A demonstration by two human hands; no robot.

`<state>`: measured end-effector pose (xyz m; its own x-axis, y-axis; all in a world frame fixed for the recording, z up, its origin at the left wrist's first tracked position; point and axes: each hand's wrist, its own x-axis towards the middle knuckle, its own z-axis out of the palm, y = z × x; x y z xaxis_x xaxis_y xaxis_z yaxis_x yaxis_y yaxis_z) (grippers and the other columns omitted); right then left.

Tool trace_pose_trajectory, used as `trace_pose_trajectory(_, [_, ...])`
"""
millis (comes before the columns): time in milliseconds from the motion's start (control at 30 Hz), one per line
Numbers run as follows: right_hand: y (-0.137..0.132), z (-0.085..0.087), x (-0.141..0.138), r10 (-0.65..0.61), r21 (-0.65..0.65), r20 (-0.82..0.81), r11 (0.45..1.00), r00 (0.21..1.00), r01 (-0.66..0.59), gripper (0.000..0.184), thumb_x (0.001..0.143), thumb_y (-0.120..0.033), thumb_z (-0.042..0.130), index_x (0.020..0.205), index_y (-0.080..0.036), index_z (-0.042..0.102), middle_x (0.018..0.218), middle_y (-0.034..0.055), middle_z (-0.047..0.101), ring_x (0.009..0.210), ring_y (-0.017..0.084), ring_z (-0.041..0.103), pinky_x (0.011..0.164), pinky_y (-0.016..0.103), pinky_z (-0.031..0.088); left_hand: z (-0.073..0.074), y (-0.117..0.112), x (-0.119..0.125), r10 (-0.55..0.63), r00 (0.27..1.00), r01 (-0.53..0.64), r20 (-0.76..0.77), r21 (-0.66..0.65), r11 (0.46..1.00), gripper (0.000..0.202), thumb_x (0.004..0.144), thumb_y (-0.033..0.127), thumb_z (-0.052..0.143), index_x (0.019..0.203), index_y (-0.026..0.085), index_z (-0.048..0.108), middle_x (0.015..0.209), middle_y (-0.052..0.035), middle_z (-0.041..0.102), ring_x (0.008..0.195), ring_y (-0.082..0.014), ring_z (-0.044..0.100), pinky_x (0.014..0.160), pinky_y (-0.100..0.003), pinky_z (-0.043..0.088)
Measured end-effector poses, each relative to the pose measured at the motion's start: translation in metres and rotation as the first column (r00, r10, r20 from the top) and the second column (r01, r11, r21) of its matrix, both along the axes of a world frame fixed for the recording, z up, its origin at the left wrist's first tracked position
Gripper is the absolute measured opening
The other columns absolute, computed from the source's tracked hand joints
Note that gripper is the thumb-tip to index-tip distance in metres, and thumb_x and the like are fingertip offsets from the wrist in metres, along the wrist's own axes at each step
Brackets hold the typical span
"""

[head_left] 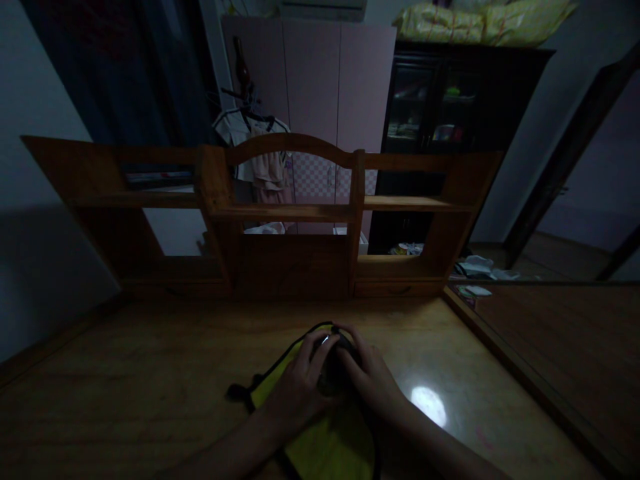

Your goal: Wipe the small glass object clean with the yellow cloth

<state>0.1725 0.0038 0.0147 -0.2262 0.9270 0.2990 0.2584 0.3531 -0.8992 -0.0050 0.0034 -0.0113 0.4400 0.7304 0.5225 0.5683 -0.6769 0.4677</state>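
Observation:
A dark, rounded object with a shiny glint on top is held between my two hands; the dim light hides what kind it is. My left hand curls around its left side, with the fingers over the top. From the right, my right hand closes on it, fingertips bent inward. Under both hands lies a yellow cloth piece with black edging, flat on the wooden surface. A dark cord or strap end sticks out at its left. My wrists cover part of the cloth.
Behind the wooden surface stands a wooden shelf unit with open compartments and small drawers. A raised wooden edge runs along the right. Farther back are a pink wardrobe, hanging clothes and a dark cabinet.

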Motion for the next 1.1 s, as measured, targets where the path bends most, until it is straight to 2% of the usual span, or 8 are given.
trace_pose_trajectory(100, [0.0010,-0.0014,-0.0002,-0.013,-0.010,0.005,1.000,1.000,0.013,0.039,0.093,-0.025,0.049,0.132,-0.026,0.049,0.106,0.0040,0.070,0.095,0.021,0.067,0.086,0.035,0.053,-0.0011,-0.0001,0.0001,0.001,1.000,-0.001,0.007,-0.010,1.000,0.087,0.071,0.013,0.076,0.143,0.026,0.030,0.139,-0.0110,0.035,0.128,-0.0285,0.044,0.107,-0.046,0.045])
trace_pose_trajectory(200, [0.0007,-0.0006,-0.0005,-0.016,-0.014,-0.006,1.000,1.000,0.016,0.039,0.093,-0.024,0.048,0.132,-0.025,0.048,0.105,0.0042,0.070,0.093,0.021,0.067,0.083,0.034,0.053,-0.0009,0.0000,0.0002,-0.005,1.000,0.006,0.011,-0.020,1.000,0.087,0.070,0.014,0.077,0.143,0.026,0.030,0.139,-0.0110,0.035,0.128,-0.0288,0.044,0.108,-0.047,0.044])
trace_pose_trajectory(333, [-0.0009,0.0019,-0.0004,0.000,-0.015,-0.007,1.000,1.000,0.000,0.039,0.094,-0.024,0.047,0.133,-0.026,0.047,0.108,0.0041,0.070,0.096,0.021,0.067,0.085,0.035,0.053,-0.0007,0.0004,-0.0001,-0.016,1.000,0.016,0.009,-0.014,1.000,0.087,0.070,0.014,0.077,0.143,0.026,0.030,0.139,-0.0115,0.034,0.129,-0.0295,0.043,0.107,-0.047,0.044])
trace_pose_trajectory(500, [0.0000,0.0011,0.0003,0.028,0.043,0.022,0.999,0.999,-0.029,0.034,0.094,-0.023,0.047,0.128,-0.027,0.054,0.114,0.0042,0.069,0.100,0.021,0.067,0.090,0.035,0.051,-0.0013,0.0007,-0.0003,-0.015,1.000,0.015,0.008,0.004,1.000,0.085,0.072,0.017,0.077,0.143,0.028,0.031,0.139,-0.0117,0.035,0.129,-0.0305,0.044,0.106,-0.049,0.046])
trace_pose_trajectory(800, [0.0024,-0.0050,0.0018,-0.004,0.044,0.088,0.999,0.996,0.000,0.027,0.094,-0.022,0.048,0.119,-0.023,0.058,0.104,0.0047,0.071,0.093,0.021,0.067,0.083,0.033,0.052,-0.0027,0.0001,-0.0002,0.006,0.998,-0.001,-0.069,0.082,0.997,0.082,0.074,0.021,0.076,0.143,0.026,0.032,0.139,-0.0134,0.039,0.130,-0.0326,0.043,0.104,-0.050,0.047])
trace_pose_trajectory(967, [0.0029,-0.0074,0.0006,-0.056,0.037,0.134,0.998,0.989,0.051,0.021,0.092,-0.022,0.050,0.112,-0.022,0.059,0.098,0.0047,0.070,0.090,0.022,0.066,0.080,0.033,0.051,-0.0030,-0.0005,-0.0007,0.025,0.997,-0.020,-0.068,0.075,0.997,0.083,0.073,0.022,0.076,0.143,0.027,0.031,0.139,-0.0133,0.041,0.129,-0.0323,0.046,0.101,-0.049,0.050])
trace_pose_trajectory(1100, [0.0024,-0.0054,0.0000,-0.043,0.032,0.109,0.999,0.993,0.039,0.017,0.093,-0.022,0.049,0.106,-0.023,0.059,0.092,0.0025,0.069,0.083,0.020,0.066,0.074,0.030,0.050,-0.0035,0.0004,-0.0008,0.024,0.998,-0.019,-0.060,0.095,0.995,0.084,0.071,0.023,0.078,0.142,0.025,0.034,0.138,-0.0138,0.042,0.127,-0.0321,0.048,0.101,-0.048,0.051])
